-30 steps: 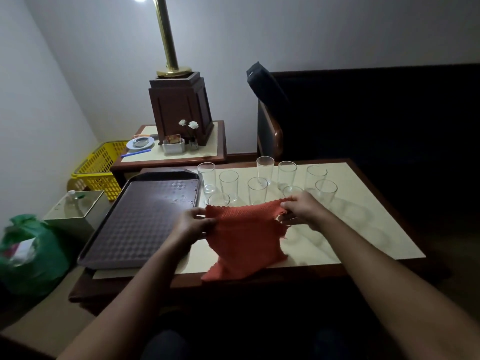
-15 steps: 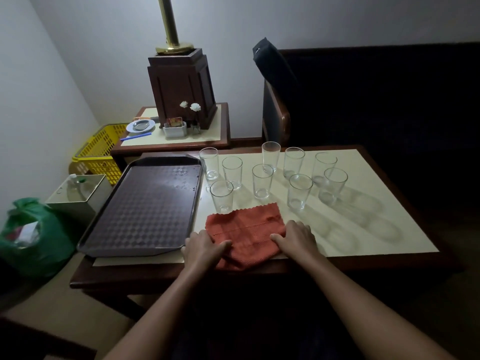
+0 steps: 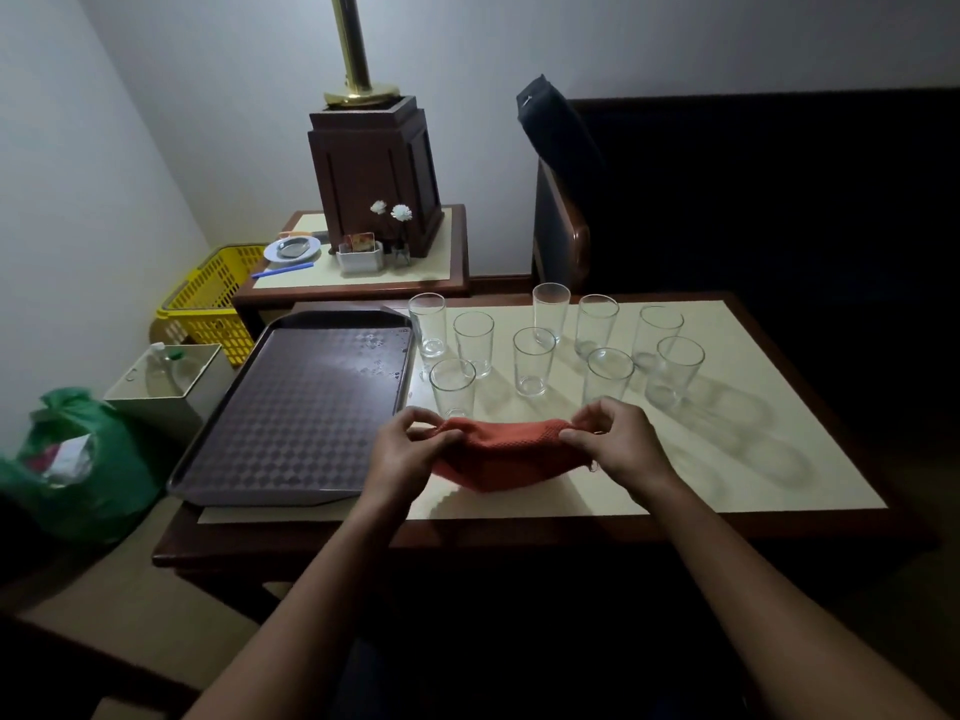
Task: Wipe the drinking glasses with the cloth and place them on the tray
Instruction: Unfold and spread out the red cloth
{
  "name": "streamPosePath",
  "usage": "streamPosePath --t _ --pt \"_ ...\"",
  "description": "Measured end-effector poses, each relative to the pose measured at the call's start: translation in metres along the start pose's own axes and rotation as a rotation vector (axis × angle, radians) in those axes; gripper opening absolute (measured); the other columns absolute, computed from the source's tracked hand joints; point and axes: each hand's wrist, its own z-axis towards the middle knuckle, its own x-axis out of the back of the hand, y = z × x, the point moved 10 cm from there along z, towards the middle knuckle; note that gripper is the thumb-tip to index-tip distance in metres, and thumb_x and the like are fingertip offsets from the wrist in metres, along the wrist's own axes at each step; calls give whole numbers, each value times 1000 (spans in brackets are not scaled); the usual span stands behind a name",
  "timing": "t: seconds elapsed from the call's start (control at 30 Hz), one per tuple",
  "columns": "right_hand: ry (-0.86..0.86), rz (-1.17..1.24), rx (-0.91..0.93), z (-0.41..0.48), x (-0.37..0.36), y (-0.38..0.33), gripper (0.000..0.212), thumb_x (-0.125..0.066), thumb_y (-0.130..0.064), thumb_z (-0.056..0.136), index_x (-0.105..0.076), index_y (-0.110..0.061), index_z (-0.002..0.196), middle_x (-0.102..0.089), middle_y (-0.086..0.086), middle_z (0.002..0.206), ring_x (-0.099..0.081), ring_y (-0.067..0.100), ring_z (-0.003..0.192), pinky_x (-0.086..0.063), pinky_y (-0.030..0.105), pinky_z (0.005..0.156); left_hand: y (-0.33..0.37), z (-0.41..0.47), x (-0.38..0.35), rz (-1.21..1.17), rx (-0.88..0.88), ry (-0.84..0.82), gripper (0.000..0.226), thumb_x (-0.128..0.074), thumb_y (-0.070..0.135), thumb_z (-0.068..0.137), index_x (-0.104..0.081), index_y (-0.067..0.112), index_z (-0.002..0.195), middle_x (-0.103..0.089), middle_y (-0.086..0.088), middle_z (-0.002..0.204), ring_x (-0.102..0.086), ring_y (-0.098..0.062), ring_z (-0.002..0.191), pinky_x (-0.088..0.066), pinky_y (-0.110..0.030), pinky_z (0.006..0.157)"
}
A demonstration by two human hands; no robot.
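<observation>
An orange cloth is stretched between my two hands just above the table's near side. My left hand pinches its left edge and my right hand pinches its right edge. Several clear drinking glasses stand upright on the cream table top behind the cloth; the nearest are one at the left, one in the middle and one by my right hand. The brown tray lies bare on the table's left part, beside my left hand.
A side table behind the tray carries a wooden lamp base, a small dish and a holder. A yellow basket, a white bin and a green bag stand on the floor at left. A dark sofa fills the right.
The cloth was held up spread, then pressed flat on the table; now both hands have lifted it again by its edges, bunched between them.
</observation>
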Motion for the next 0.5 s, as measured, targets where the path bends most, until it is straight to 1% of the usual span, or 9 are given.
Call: streamPosePath --t 0.07,0.1,0.13,0.2,0.23,0.3,0.33,0.4,0.5 --pt "55 -20 25 -2 13 -12 19 -88 -20 77 -70 -24 83 -77 3 85 -72 19 74 -57 33 58 14 -1 4 -66 -26 -9 21 -83 0 81 -71 2 98 -75 -8 80 -70 -7 62 -52 -13 57" --pt "71 -42 40 -2 18 -18 20 -89 -21 76 -70 -25 83 -78 1 84 -73 19 74 -57 32 58 17 0 8 -92 -36 -4 22 -83 0 82 -71 1 100 -75 -10 82 -70 -5 61 -52 -13 59" --pt "77 -65 57 -3 21 -24 20 -89 -22 76 -71 -25 83 -77 0 82 -74 17 72 -56 27 55 19 2 13 -129 -46 11 24 -85 2 81 -71 0 100 -74 -13 84 -71 -8 66 -54 -18 65" --pt "75 -116 83 -8 26 -35 21 -91 -23 75 -72 -24 85 -77 -3 77 -73 12 68 -50 14 51 20 5 24 -216 -59 46 29 -90 10 76 -73 3 98 -74 -21 90 -71 -23 79 -57 -38 80" --pt "73 -142 92 -11 27 -39 21 -91 -25 75 -73 -24 85 -76 -4 76 -72 10 67 -49 12 51 20 5 28 -254 -64 56 29 -91 14 75 -74 5 96 -74 -22 91 -71 -28 83 -57 -46 86" --pt "72 -189 118 -14 28 -45 18 -90 -28 76 -74 -26 84 -77 -5 75 -73 9 70 -53 17 58 23 5 34 -278 -86 77 22 -89 13 78 -76 5 94 -76 -20 91 -72 -31 85 -57 -51 91" --pt "74 -204 134 -16 29 -49 16 -89 -30 77 -75 -26 83 -77 -5 75 -74 9 71 -55 21 62 27 4 37 -259 -108 97 18 -87 11 80 -77 5 94 -77 -19 91 -74 -32 87 -59 -49 90" --pt "80 -211 160 -18 30 -56 10 -86 -31 80 -78 -26 83 -77 -6 75 -73 8 72 -53 21 65 37 1 41 -210 -167 122 15 -85 7 82 -77 4 95 -78 -18 91 -76 -29 88 -63 -38 83" --pt "100 -161 174 -18 37 -65 4 -82 -26 85 -81 -27 89 -78 -6 79 -73 6 76 -53 21 68 54 -5 42 -203 -221 118 16 -81 2 84 -75 -1 98 -76 -21 91 -74 -16 77 -61 -27 75"
